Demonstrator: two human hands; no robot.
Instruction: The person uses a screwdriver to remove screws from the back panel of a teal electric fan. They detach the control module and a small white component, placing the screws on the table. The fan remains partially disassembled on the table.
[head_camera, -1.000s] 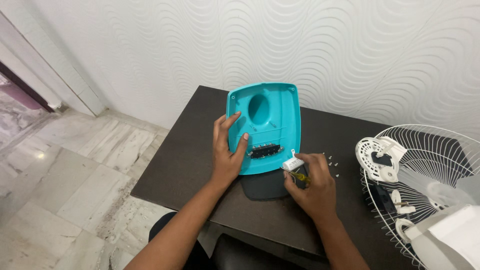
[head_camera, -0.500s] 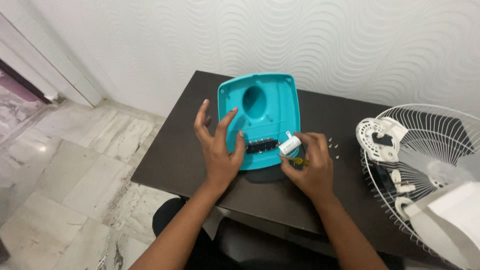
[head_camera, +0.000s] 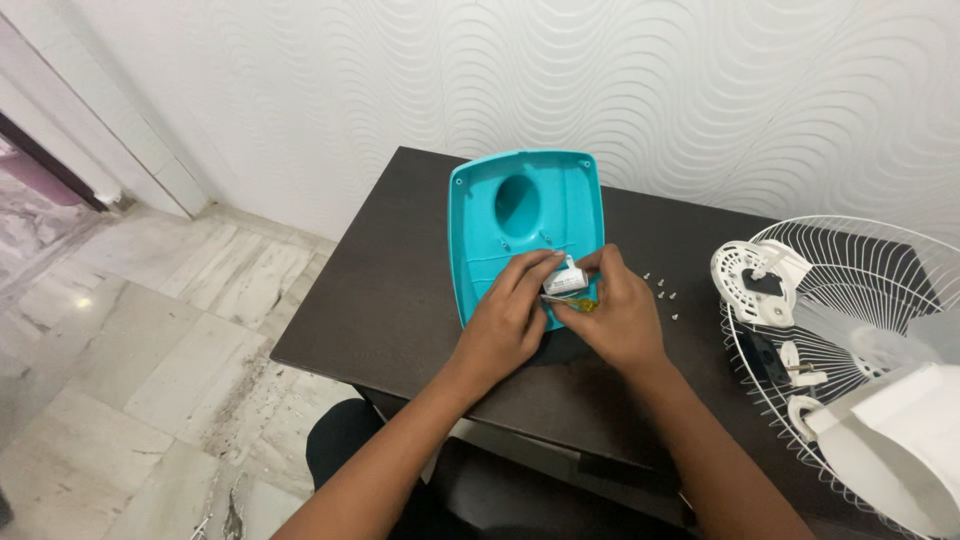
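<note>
In the head view, a small white cylindrical part (head_camera: 564, 279) is pinched between the left hand (head_camera: 508, 322) and right hand (head_camera: 618, 318), steadied over the turquoise housing (head_camera: 520, 215); a yellow-handled screwdriver (head_camera: 582, 303) stays tucked under the right fingers. Loose screws (head_camera: 662, 293) lie just right.

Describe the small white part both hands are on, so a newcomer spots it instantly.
On the dark table, find the teal plastic cover. At its near edge the left hand and right hand meet around a small white cylinder, the only white piece on the teal.
</note>
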